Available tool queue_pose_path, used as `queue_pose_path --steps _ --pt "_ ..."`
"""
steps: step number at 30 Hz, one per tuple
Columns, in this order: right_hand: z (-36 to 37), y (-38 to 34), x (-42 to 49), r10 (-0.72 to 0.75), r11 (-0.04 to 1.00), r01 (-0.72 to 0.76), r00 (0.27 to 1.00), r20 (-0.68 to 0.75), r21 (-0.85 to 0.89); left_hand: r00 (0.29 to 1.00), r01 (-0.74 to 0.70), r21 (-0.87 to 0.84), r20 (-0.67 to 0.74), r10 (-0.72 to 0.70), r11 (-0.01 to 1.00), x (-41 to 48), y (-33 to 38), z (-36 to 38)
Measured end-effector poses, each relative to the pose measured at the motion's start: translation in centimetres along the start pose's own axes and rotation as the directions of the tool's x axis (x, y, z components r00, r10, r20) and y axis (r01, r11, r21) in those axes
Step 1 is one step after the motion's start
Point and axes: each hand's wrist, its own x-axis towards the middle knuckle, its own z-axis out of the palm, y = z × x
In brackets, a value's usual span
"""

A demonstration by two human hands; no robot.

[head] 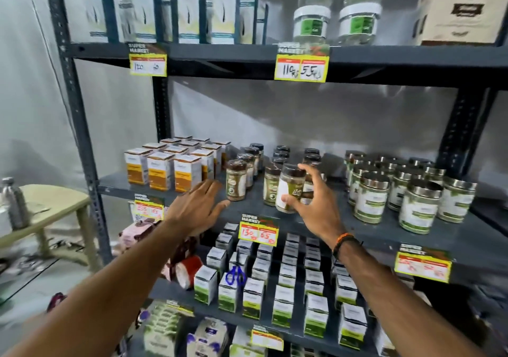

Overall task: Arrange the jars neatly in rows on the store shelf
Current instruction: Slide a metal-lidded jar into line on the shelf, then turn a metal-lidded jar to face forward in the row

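On the middle shelf (192,213) stand rows of small dark-lidded jars with green and white labels. My right hand (313,205) grips one such jar (291,189) at the front of the middle row, tilted slightly, thumb low on its label and fingers over its far side. Behind it more jars (281,154) run back in a row. The front jar of the left row (235,180) stands upright. My left hand (196,205) hovers open just left of and below that jar, fingers spread, holding nothing.
Orange and white boxes (162,171) fill the shelf's left part. Larger steel-lidded jars (417,205) stand at the right. Price tags (258,233) hang on the shelf edges. Small boxes (254,299) and blue scissors (235,274) lie on the shelf below. A stool (52,205) stands at left.
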Motion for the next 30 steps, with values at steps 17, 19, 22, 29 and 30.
queue_pose_path --steps 17,19,22,29,30 --pt "3.1 3.1 -1.8 0.026 0.990 -0.044 0.991 -0.133 -0.131 0.998 0.024 0.017 0.051 -0.025 1.000 1.7 -3.0 7.0" --pt "3.2 3.2 -1.8 0.035 0.992 -0.053 0.987 -0.154 -0.111 0.999 0.026 0.019 0.043 -0.027 0.999 1.6 -3.0 7.1" --pt "3.2 3.3 -1.8 0.030 0.997 -0.042 0.985 -0.172 -0.065 0.999 0.034 0.024 0.041 -0.035 0.999 1.6 -2.9 7.3" --pt "1.5 3.8 -2.3 -0.005 0.995 -0.020 0.970 -0.243 -0.101 0.997 0.048 0.023 0.055 -0.049 0.999 1.6 -2.8 7.2" --pt "1.0 3.9 -2.1 -0.044 0.993 0.012 0.959 -0.281 -0.114 0.997 0.048 0.023 0.058 -0.049 0.999 1.6 -2.8 7.1"
